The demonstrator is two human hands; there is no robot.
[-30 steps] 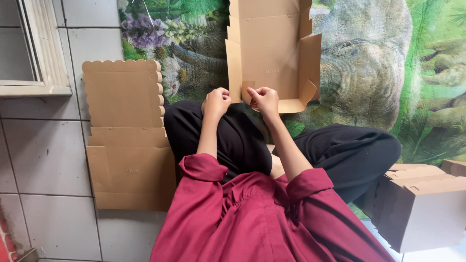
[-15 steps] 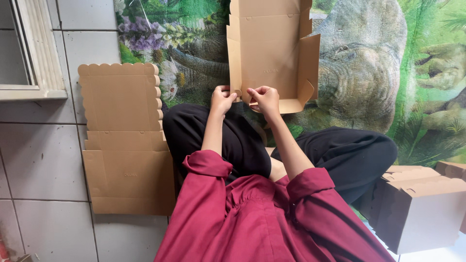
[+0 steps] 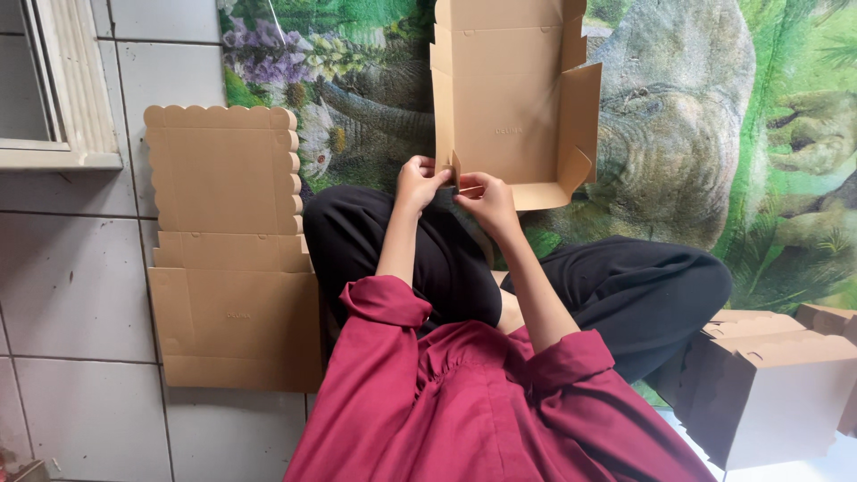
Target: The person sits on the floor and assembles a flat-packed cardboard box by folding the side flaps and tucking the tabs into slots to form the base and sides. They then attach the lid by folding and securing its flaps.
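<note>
Both hands pinched the near-left corner of a half-folded cardboard box point(image 3: 509, 98): left hand point(image 3: 418, 183) on the side wall's edge, right hand point(image 3: 486, 198) gripping the corner tab. Box stood open above the lap, over black trousers point(image 3: 446, 259). Flat unfolded box point(image 3: 228, 250) lay left on the tiled floor point(image 3: 71, 286); finished boxes point(image 3: 777, 384) right.

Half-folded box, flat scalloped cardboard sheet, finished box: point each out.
Half-folded box point(image 3: 509, 107), head view, on its inner base panel.
Flat scalloped cardboard sheet point(image 3: 223, 259), head view, on its middle.
Finished box point(image 3: 786, 397), head view, on its side wall.
</note>
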